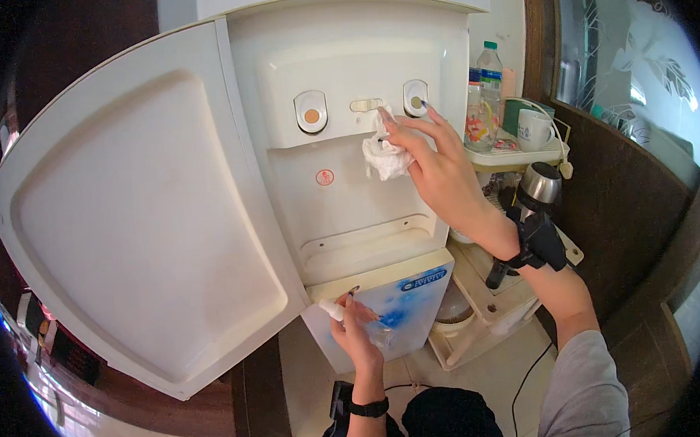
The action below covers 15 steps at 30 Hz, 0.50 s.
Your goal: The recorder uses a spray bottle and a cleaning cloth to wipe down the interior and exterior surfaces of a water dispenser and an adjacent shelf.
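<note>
In front of me stands a white water dispenser (349, 206) with its door (143, 229) swung out to the left. My right hand (448, 166) presses a crumpled white cloth or tissue (387, 157) against the panel, just under a small slider switch (365, 105). An orange-marked push lever (311, 115) sits left of that switch. On its right is a second lever (416, 101), close to my raised fingertips. Lower down, my left hand (356, 331) grips a clear bottle (384, 336) with a white nozzle (331, 309), before the blue-patterned lower front (413, 298).
To the right, a shelf rack (525, 157) carries a plastic bottle (489, 66), a white mug (535, 130) and a cable plug (566, 169). A steel thermos (541, 182) stands lower, beside my right wrist. A black cord (522, 381) crosses the tiled floor (306, 393).
</note>
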Each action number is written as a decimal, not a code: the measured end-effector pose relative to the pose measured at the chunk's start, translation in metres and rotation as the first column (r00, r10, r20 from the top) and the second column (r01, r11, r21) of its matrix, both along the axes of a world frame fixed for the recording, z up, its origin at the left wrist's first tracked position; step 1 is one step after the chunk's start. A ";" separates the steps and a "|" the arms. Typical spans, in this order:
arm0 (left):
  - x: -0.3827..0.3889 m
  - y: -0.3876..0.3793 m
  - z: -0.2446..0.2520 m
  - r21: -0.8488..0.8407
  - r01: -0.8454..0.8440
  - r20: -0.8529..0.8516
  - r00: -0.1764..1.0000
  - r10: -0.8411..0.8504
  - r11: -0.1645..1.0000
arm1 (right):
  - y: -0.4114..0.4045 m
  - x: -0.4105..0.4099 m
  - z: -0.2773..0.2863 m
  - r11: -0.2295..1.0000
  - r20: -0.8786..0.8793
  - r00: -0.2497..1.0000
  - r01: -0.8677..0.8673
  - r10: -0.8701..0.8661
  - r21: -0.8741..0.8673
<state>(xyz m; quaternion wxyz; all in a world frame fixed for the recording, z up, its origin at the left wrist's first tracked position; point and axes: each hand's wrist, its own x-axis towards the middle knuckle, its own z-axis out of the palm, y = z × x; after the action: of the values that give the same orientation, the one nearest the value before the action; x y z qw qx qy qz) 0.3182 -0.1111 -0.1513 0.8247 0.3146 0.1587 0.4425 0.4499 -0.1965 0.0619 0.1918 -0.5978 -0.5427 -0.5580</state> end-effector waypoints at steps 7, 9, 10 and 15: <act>0.001 -0.003 0.004 -0.007 -0.016 -0.017 1.000 0.016 1.000 | -0.001 0.010 0.021 0.988 0.130 0.984 -0.130 0.119 0.081; 0.001 -0.003 0.006 -0.008 -0.009 -0.006 1.000 0.009 1.000 | 0.003 0.003 0.027 0.990 0.119 0.990 -0.089 0.076 0.111; 0.001 -0.002 0.005 -0.010 -0.009 -0.006 1.000 0.009 1.000 | 0.005 0.004 0.027 0.990 0.119 0.990 -0.089 0.075 0.110; 0.000 -0.001 0.004 -0.018 -0.009 -0.018 1.000 0.009 1.000 | 0.003 0.006 0.022 0.993 0.067 0.993 -0.097 0.093 0.069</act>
<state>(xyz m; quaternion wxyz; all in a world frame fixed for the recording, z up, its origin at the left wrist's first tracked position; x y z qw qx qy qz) 0.3182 -0.1117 -0.1476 0.8240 0.3102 0.1717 0.4419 0.4563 -0.1932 0.0844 0.2221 -0.5458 -0.5559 -0.5864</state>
